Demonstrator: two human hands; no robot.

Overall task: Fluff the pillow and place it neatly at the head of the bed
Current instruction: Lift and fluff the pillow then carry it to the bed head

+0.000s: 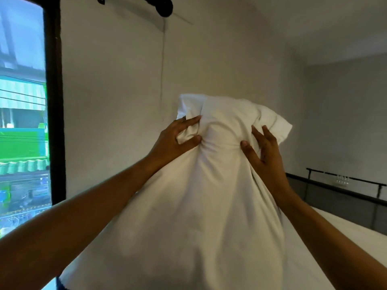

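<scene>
- Head camera: a white pillow (201, 195) is held up in the air in front of the person, standing on end and filling the middle and lower part of the view, its lower edge running out of view at the bottom.
- The pillow is pinched in near its top, so the cloth gathers into a narrow neck with creases fanning downward, and its two upper corners flop out to either side above the hands.
- The left hand (176, 141) is closed on the left side of that neck, thumb and fingers clamped around a bunched fold of white cloth.
- The right hand (261, 151) presses on the right side of the neck with fingers spread and thumb dug into the cloth, gripping the pillow.
- Both bare forearms reach up from the lower corners of the view.
- A white bed (339, 233) lies low at the right, below and beside the pillow, with a dark rail (343, 193) along the wall behind it.
- A plain pale wall (117, 97) stands behind the pillow, with a thin cord (162, 65) hanging down it from a black bracket (165, 6).
- A dark-framed window (23, 114) takes up the left edge, showing green buildings outside.
</scene>
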